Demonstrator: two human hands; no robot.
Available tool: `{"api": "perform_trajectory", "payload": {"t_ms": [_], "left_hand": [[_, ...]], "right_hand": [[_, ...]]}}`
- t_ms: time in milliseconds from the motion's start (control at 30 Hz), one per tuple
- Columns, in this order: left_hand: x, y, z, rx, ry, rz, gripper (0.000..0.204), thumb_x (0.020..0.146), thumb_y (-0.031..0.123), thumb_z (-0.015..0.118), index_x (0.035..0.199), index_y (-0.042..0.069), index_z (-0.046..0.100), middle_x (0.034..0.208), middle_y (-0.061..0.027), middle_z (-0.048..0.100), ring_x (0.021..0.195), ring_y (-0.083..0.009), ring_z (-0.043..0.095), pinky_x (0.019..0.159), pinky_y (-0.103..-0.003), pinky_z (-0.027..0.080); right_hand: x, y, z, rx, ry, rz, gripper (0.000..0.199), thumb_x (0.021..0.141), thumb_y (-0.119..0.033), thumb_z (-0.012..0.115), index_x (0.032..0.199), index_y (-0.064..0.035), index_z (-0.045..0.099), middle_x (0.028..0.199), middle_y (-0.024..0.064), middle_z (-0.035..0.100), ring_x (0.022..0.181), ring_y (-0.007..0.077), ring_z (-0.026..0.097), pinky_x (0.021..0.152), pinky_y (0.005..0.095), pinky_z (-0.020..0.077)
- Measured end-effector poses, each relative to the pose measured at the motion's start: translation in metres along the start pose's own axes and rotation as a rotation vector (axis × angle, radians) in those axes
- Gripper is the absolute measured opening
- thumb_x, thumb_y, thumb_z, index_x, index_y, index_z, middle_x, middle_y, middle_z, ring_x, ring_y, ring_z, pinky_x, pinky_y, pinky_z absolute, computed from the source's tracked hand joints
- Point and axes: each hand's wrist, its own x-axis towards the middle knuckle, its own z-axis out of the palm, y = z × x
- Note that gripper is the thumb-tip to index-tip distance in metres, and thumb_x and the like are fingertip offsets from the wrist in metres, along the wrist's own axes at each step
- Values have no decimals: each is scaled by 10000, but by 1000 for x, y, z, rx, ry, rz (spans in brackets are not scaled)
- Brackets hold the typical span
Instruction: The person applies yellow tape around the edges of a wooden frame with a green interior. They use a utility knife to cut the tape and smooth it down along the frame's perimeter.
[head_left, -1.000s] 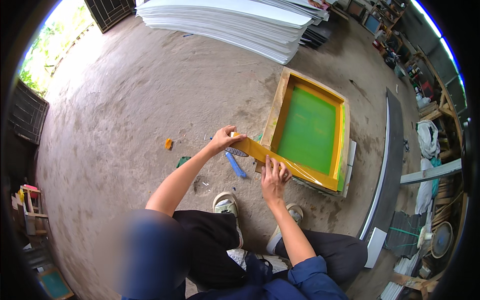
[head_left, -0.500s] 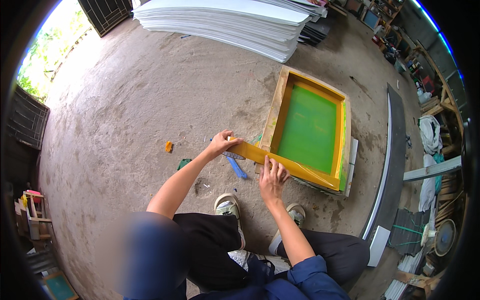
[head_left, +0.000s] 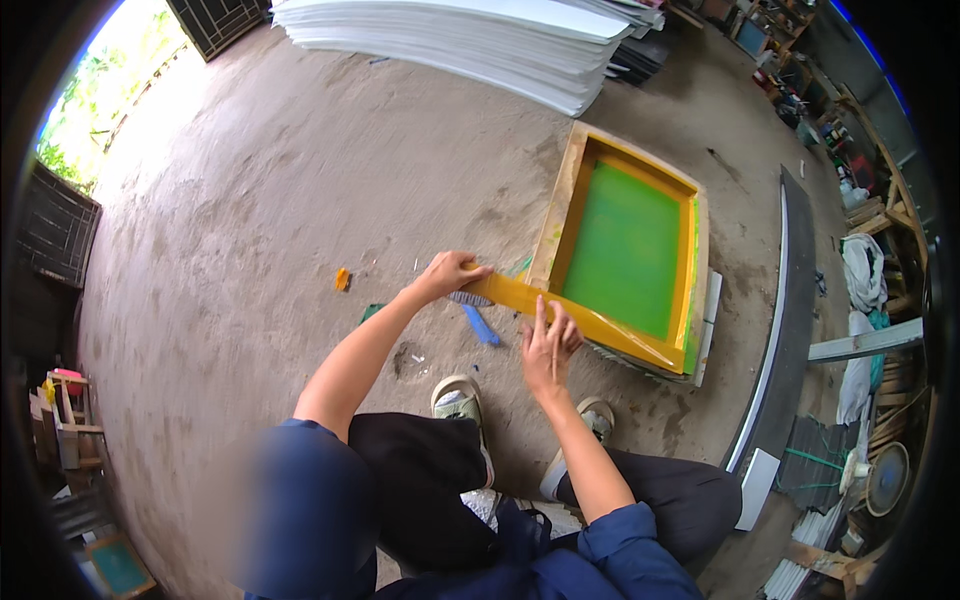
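A screen-printing frame (head_left: 541, 262) with a green mesh (head_left: 625, 250) lies in front of me, its inner sides lined with yellow-brown tape. Along its near side runs a strip of yellow-brown tape (head_left: 510, 292), whose left end sticks out past the corner. My left hand (head_left: 447, 275) grips that loose end between thumb and fingers. Just below those fingers is a small grey ribbed object (head_left: 470, 299), too unclear to name. My right hand (head_left: 550, 350) touches the strip near the frame's corner with outstretched fingertips, the other fingers loosely bent.
A blue strip-shaped object (head_left: 481, 325) and an orange scrap (head_left: 343, 279) lie on the concrete floor. Stacked white sheets (head_left: 450, 40) stand at the far side. To the right are a long dark board (head_left: 792, 270) and cluttered materials. My shoes (head_left: 457, 398) are close below the frame.
My right hand's fingers have straightened and spread on the tape strip. The left hand keeps its grip on the end. The whole view has shifted slightly.
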Motion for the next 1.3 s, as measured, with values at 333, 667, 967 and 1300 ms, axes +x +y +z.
{"api": "perform_trajectory", "payload": {"t_ms": [333, 667, 967, 1300], "left_hand": [[-6, 21, -8, 140, 32, 258, 578, 789, 523, 609, 625, -21, 506, 619, -143, 514, 588, -296, 514, 571, -390, 421], [-9, 14, -8, 129, 34, 286, 544, 810, 460, 618, 618, -14, 433, 604, -79, 427, 563, -204, 420, 535, -359, 369], [-11, 21, -7, 139, -53, 267, 442, 849, 406, 591, 745, -20, 539, 712, -114, 528, 633, -213, 512, 591, -361, 422], [0, 50, -8, 346, -79, 38, 446, 776, 456, 639, 748, 12, 670, 629, -121, 612, 548, -220, 574, 555, -367, 466]], "right_hand": [[-56, -13, 109, 568, -125, -146, 253, 769, 22, 591, 1013, -18, 542, 1039, 128, 490, 947, 295, 523, 821, 380, 470], [-40, -23, 168, 314, -367, -116, 352, 761, 31, 575, 1096, 5, 472, 1147, 162, 435, 982, 324, 470, 856, 404, 430], [-83, 2, 113, 294, -499, 110, 563, 762, -87, 541, 1262, 82, 343, 1075, 262, 513, 1002, 404, 487, 829, 548, 381], [-105, 4, -22, 974, -297, 421, 213, 927, -233, 459, 992, -30, 451, 612, 190, 552, 592, 398, 578, 528, 430, 438]]}}
